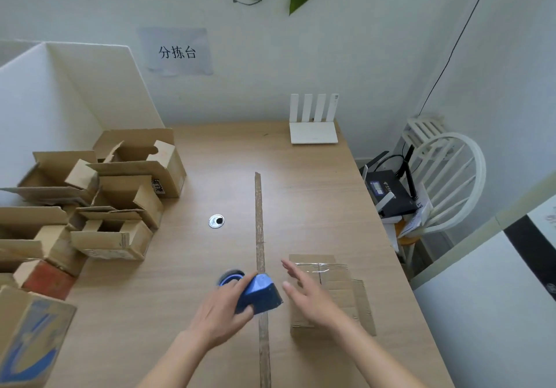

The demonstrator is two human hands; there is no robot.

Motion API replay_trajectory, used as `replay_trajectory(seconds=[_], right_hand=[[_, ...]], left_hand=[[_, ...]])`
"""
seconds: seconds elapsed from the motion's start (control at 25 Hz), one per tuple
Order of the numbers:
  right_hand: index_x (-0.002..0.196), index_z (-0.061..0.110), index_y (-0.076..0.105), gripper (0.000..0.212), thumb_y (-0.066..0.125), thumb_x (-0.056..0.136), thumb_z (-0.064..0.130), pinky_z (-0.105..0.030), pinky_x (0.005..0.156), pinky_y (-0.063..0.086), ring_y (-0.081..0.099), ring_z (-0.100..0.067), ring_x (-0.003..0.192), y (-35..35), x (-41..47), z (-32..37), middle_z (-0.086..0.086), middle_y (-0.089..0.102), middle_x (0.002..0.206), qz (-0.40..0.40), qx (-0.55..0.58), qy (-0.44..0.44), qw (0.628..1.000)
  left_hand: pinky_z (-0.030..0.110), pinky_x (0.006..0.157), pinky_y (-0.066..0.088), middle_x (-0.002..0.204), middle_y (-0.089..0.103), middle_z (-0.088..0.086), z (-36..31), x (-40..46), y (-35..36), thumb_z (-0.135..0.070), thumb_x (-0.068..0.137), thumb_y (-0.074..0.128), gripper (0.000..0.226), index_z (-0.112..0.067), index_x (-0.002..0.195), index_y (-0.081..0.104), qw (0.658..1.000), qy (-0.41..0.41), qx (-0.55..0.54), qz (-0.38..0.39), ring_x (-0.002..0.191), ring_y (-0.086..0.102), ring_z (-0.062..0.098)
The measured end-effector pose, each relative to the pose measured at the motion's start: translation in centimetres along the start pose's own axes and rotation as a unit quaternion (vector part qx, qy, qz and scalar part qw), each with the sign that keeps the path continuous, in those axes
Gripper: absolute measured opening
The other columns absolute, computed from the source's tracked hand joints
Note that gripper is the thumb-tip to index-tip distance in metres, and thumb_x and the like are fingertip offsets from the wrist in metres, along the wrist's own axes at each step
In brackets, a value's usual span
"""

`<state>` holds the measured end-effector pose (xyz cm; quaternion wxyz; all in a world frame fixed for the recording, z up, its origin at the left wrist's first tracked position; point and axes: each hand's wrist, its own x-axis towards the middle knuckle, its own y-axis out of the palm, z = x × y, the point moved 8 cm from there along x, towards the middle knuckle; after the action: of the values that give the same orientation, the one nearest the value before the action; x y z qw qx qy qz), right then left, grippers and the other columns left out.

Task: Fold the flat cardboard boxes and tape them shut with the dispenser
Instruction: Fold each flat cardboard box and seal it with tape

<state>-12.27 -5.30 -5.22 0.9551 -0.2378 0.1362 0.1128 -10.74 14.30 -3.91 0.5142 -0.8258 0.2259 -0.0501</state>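
My left hand grips a blue tape dispenser low over the wooden table, just left of a long brown strip. My right hand hovers with fingers spread, holding nothing, over the left part of a small cardboard box. That box lies near the table's right front, with clear tape across its top seam and a flap sticking out on its right side.
A pile of several folded, untaped cardboard boxes fills the left side. A brown strip runs down the table's middle. A metal grommet sits mid-table, a white router at the back, a chair off the right edge.
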Motion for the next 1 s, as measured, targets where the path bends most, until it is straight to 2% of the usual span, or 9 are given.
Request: replay_trajectory(seconds=[0.08,0.16,0.24,0.36,0.48,0.6,0.72,0.84,1.0], right_hand=[[0.154,0.041,0.027,0.058,0.054,0.104,0.032,-0.029,0.117,0.035,0.035,-0.004,0.143,-0.1,1.0,2.5,0.019,0.036,0.153,0.024,0.108,0.031,0.993],[0.146,0.029,0.044,0.048,0.061,0.101,0.026,-0.021,0.105,0.045,0.051,-0.008,0.132,-0.9,1.5,4.6,0.008,0.051,0.144,0.033,0.141,0.037,0.989],[0.121,0.022,0.069,0.028,0.072,0.093,0.025,-0.030,0.096,0.056,0.069,-0.010,0.106,-2.4,1.6,6.3,-0.002,0.073,0.114,-0.012,0.129,0.017,0.991],[0.087,0.018,0.079,0.004,0.078,0.088,0.022,-0.037,0.083,0.061,0.070,-0.010,0.078,-4.5,0.9,7.8,-0.004,0.077,0.085,-0.096,0.127,0.004,0.987],[0.082,0.017,0.078,0.008,0.076,0.090,0.019,-0.033,0.074,0.062,0.068,-0.010,0.073,-4.9,-0.8,5.8,-0.002,0.077,0.080,-0.108,0.129,0.039,0.985],[0.083,0.009,0.078,0.011,0.073,0.091,0.013,-0.027,0.063,0.055,0.064,-0.011,0.066,-4.3,-4.4,-0.6,-0.002,0.072,0.072,-0.062,0.116,0.127,0.983],[0.080,0.015,0.080,0.008,0.079,0.087,0.019,-0.030,0.066,0.059,0.067,-0.012,0.067,-8.7,-9.8,-8.3,0.002,0.075,0.069,-0.167,0.110,0.215,0.956],[0.083,0.013,0.080,0.006,0.081,0.086,0.018,-0.029,0.064,0.059,0.065,-0.011,0.065,-10.0,-12.1,-11.2,-0.002,0.076,0.074,-0.146,0.107,0.229,0.956],[0.085,0.015,0.079,0.004,0.079,0.088,0.018,-0.032,0.068,0.060,0.065,-0.013,0.065,-9.9,-11.3,-11.5,-0.004,0.074,0.073,-0.174,0.110,0.218,0.954]], left_hand=[[0.026,0.095,0.045,0.127,0.057,-0.024,-1.6,0.5,-3.6,-0.059,0.084,0.049,0.065,-0.048,0.146,0.035,0.999,0.026,0.001,-0.033,0.116,0.053,0.004],[0.024,0.096,0.043,0.128,0.059,-0.025,-2.7,0.5,-6.4,-0.067,0.083,0.051,0.063,-0.048,0.142,0.040,0.997,0.045,0.005,-0.055,0.115,0.054,0.001],[0.021,0.091,0.043,0.126,0.061,-0.025,-3.6,0.5,-8.3,-0.069,0.083,0.051,0.062,-0.048,0.140,0.043,0.996,0.057,0.007,-0.067,0.111,0.055,0.001],[0.013,0.080,0.039,0.123,0.062,-0.025,-4.8,0.5,-10.2,-0.076,0.082,0.046,0.065,-0.049,0.141,0.044,0.995,0.058,0.015,-0.079,0.105,0.057,0.001],[0.019,0.074,0.043,0.115,0.069,-0.020,-6.8,1.2,-9.5,-0.087,0.075,0.033,0.075,-0.051,0.140,0.048,0.997,0.047,0.029,-0.061,0.093,0.062,0.005],[0.021,0.070,0.042,0.099,0.069,-0.017,-8.7,0.7,-5.0,-0.087,0.076,0.037,0.067,-0.052,0.130,0.055,0.996,0.049,0.067,0.034,0.081,0.058,0.007],[0.024,0.069,0.043,0.094,0.068,-0.016,-5.7,-0.1,-2.8,-0.083,0.076,0.038,0.061,-0.049,0.122,0.060,0.991,0.015,0.116,0.070,0.084,0.061,0.010],[0.027,0.072,0.047,0.097,0.070,-0.015,-3.8,0.1,-2.1,-0.085,0.074,0.034,0.065,-0.043,0.116,0.062,0.987,0.008,0.141,0.073,0.084,0.063,0.010],[0.025,0.062,0.041,0.093,0.071,-0.014,-4.4,0.7,-1.4,-0.086,0.077,0.036,0.062,-0.047,0.117,0.063,0.986,0.010,0.154,0.062,0.078,0.061,0.010]])
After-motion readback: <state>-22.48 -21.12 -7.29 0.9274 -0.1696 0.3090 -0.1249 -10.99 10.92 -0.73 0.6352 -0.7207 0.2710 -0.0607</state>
